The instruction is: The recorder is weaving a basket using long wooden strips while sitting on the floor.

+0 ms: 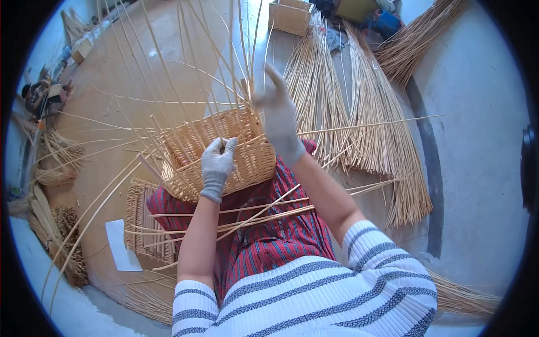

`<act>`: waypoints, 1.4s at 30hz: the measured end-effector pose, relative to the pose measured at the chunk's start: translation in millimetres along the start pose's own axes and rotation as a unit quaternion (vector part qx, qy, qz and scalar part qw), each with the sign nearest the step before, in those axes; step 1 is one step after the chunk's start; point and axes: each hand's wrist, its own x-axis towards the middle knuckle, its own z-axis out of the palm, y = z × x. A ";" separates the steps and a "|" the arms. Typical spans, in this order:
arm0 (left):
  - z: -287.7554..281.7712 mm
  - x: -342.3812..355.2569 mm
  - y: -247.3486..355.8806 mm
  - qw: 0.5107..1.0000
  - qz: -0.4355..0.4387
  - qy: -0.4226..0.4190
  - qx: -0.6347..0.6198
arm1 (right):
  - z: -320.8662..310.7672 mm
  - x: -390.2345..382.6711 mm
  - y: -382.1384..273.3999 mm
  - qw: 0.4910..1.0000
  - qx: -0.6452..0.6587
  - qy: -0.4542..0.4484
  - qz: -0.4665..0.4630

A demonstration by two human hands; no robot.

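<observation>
The tan floor [104,191] spreads across the left of the room, where a seated person [42,98] is small near the far-left edge, close to a heap of pale rods [60,151]. Nearer, a white sheet [122,250] lies beside a woven wicker panel [147,219]. Rightward, the striped red cloth [269,250] covers the wearer's lap, with loose rods [255,216] across it; beyond stand large sheaves of rods [365,112], then a pale grey floor [477,163] crossed by a dark curved band [429,140].

The unfinished wicker basket [250,165] rests tilted on the lap, between and beneath the hands. The gloved left hand [218,160] pinches at its near rim, thumb and fingers drawn together. The gloved right hand [279,109] is raised at the basket's right end, one finger pointing up; motion blur hides whether it grips anything.

The basket is open-topped, long stakes [159,53] fanning upward from its walls. At the top stand a rectangular wicker box [290,17], an olive container [356,10] and a blue container [386,23], their contents indistinct.
</observation>
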 end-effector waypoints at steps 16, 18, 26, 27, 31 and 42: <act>-21.0 -63.1 14.7 0.965 0.234 -0.025 0.116 | -87.6 -76.7 8.3 0.942 0.004 -0.010 0.336; -70.8 -94.7 -13.4 0.901 0.258 -0.125 0.325 | -76.3 -122.1 1.8 0.964 -0.001 -0.152 0.220; -75.5 -124.1 -24.5 0.895 0.257 0.061 0.359 | -17.6 -212.7 -39.9 0.853 -0.023 -0.475 0.215; -65.4 -124.3 -15.4 0.918 0.291 0.016 0.269 | -18.5 -210.4 -37.0 0.836 0.089 -0.435 0.321; -80.4 -132.7 10.0 0.876 0.361 -0.020 0.320 | -9.9 -171.3 -37.7 0.917 0.231 -0.282 0.163; -168.8 -48.1 -37.4 0.983 0.065 0.162 -0.050 | -13.4 -96.5 -22.2 0.938 0.247 -0.004 0.243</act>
